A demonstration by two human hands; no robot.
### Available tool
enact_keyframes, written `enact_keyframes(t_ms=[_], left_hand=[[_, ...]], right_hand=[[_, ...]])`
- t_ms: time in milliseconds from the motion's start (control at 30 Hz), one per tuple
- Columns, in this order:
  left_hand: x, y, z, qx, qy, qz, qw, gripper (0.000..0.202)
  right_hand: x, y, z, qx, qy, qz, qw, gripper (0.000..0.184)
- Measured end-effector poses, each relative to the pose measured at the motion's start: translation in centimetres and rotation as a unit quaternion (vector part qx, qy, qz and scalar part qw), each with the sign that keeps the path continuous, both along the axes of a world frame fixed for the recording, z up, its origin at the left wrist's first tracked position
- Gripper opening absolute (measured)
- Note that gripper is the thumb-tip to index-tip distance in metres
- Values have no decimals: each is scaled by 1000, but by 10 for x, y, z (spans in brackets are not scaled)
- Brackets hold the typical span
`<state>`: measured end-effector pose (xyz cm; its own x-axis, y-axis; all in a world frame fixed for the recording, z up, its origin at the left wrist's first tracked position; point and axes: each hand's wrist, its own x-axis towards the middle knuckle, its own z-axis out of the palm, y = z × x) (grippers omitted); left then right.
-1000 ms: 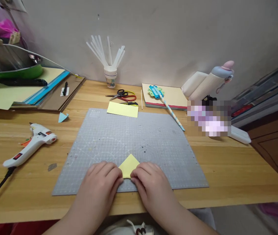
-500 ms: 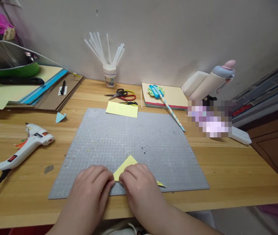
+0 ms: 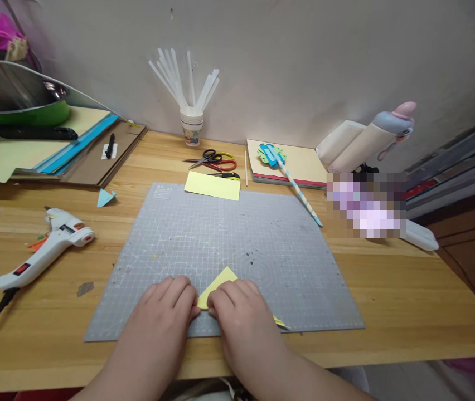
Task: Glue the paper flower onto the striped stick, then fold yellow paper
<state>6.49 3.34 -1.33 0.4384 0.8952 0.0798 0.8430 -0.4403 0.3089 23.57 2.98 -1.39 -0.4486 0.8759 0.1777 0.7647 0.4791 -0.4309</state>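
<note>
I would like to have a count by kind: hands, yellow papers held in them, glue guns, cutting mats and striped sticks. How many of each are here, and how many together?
Left hand and right hand: 2
Held yellow paper: 1
White glue gun: 1
Grey cutting mat: 1
Striped stick: 1
Total: 6

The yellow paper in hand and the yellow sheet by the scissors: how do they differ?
The held paper shows a pointed corner; the loose sheet, a plain rectangle. The left hand and right hand pinch the held paper near the front of the mat; the loose sheet lies across the mat's far edge, untouched by either hand. Both are yellow.
</note>
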Motion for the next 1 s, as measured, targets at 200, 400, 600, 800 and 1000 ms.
enact_keyframes(t_ms=[200, 400, 600, 800, 1000], left_hand=[[9, 1, 12, -17, -27, -12, 999, 16], [9, 5, 16, -31, -22, 5, 999, 18], [7, 6, 18, -43, -31, 10, 999, 16], [8, 6, 19, -57, -38, 14, 998, 17], [6, 5, 17, -69, -41, 15, 997, 18]], right_hand=[[-1, 2, 1, 0, -6, -1, 1000, 14], [7, -5, 1, 0, 24, -48, 999, 13], [13, -6, 6, 19, 14, -52, 998, 17], [33, -10, 7, 14, 14, -78, 997, 17], [63, -16, 5, 29, 0, -99, 995, 18]])
